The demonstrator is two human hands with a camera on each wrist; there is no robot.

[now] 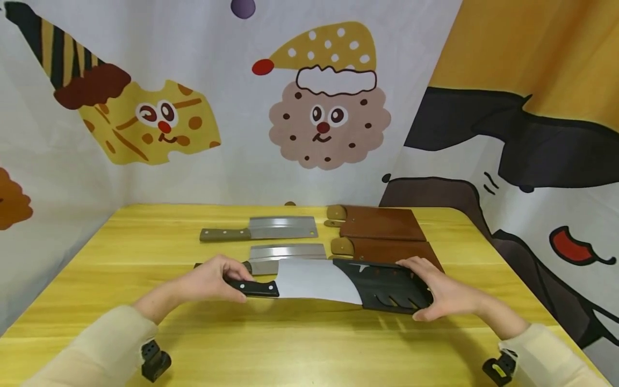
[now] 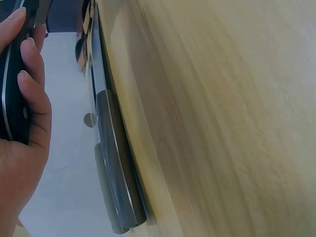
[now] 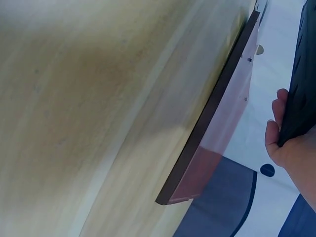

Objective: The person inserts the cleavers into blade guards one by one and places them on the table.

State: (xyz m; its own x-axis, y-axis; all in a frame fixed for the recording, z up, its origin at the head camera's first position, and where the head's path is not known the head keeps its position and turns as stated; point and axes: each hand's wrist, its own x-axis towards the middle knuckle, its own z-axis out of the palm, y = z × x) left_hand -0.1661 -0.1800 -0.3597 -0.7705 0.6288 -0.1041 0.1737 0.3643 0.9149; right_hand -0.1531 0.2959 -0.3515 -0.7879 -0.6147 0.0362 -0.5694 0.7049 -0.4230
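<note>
A kitchen knife (image 1: 314, 280) with a broad pale blade and a black riveted handle is held level above the table. My left hand (image 1: 215, 278) grips the handle, and in the left wrist view the fingers curl round the black handle (image 2: 16, 94). The front of the blade sits inside a black slotted blade guard (image 1: 387, 287), so its tip is hidden. At the guard's far right end my right hand (image 1: 445, 287) grips it, thumb on the near edge and fingers on the far one. The right wrist view shows part of that guard (image 3: 302, 84).
Behind the held knife, a cleaver (image 1: 282, 227) and a second cleaver (image 1: 290, 251), partly covered, lie on the yellow wood-grain table (image 1: 290, 344). To their right lie two brown leather sheaths (image 1: 382, 223). A printed curtain (image 1: 232, 177) hangs past the back edge.
</note>
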